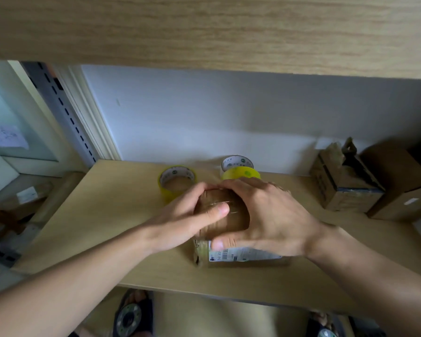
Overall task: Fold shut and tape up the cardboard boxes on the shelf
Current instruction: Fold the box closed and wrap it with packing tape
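A small cardboard box (229, 221) with a white barcode label on its near side stands on the wooden shelf (112, 207), near the front edge. Clear tape glints on its closed top. My left hand (187, 215) lies over the box's left side, its thumb pressed flat on the top. My right hand (265, 215) curls over the right side of the box, with its thumb on the near top edge above the label. Much of the box is hidden under both hands.
Two yellow tape rolls sit behind the box: one (176, 182) lying flat, another (240, 169) near the wall. An open, worn cardboard box (343, 183) and a larger closed box (404, 181) stand at the right. An upper shelf board (204, 30) overhangs. My feet show below the shelf.
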Demonstrator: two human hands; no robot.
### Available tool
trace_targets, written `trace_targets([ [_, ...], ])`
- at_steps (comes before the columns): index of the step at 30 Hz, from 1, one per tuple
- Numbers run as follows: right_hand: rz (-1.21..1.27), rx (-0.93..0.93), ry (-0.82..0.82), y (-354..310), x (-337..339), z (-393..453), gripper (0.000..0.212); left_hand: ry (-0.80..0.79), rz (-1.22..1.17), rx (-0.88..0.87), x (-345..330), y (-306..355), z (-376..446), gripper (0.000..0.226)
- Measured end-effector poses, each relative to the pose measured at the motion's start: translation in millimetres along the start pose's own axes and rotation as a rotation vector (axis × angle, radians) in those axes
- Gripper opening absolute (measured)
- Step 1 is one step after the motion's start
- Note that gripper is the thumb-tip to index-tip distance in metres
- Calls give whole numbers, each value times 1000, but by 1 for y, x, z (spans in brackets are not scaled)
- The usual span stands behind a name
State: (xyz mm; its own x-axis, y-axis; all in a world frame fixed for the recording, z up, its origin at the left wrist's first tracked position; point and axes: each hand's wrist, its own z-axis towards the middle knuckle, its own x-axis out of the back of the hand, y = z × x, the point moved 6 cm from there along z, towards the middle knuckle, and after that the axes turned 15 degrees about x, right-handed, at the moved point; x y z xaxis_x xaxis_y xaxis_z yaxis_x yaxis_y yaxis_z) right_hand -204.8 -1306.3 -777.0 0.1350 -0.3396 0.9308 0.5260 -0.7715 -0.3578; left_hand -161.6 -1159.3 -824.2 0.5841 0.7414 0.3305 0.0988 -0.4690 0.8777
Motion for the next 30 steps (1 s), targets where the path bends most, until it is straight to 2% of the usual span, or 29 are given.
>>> trace_targets([
  [2,-1,-30,16,4,3,-3,84,88,-194,55,2,-10,5,53],
  [4,-50,-74,-4,6,5,-5,81,82,-377,108,-3,-20,6,55],
  [8,-78,-142,-7,8,1,-1,89,73,-523,138,-17,-31,1,79],
  [11,-85,-180,-36,11,-4,5,96,135,-558,143,-18,-26,0,64],
  [15,-97,-182,-61,7,3,8,83,190,-462,88,-14,-20,0,45],
  [19,-40,-163,-56,10,10,-3,86,240,-366,47,-7,-18,-5,13],
  [24,-35,-62,-206,13,0,-16,124,211,-188,-58,4,-11,-9,22],
  [27,-17,-23,-158,14,-3,-15,124,167,-109,-42,6,-8,-9,15],
  [30,-31,6,-110,16,-1,-9,119,41,-73,8,15,-4,-8,15],
])
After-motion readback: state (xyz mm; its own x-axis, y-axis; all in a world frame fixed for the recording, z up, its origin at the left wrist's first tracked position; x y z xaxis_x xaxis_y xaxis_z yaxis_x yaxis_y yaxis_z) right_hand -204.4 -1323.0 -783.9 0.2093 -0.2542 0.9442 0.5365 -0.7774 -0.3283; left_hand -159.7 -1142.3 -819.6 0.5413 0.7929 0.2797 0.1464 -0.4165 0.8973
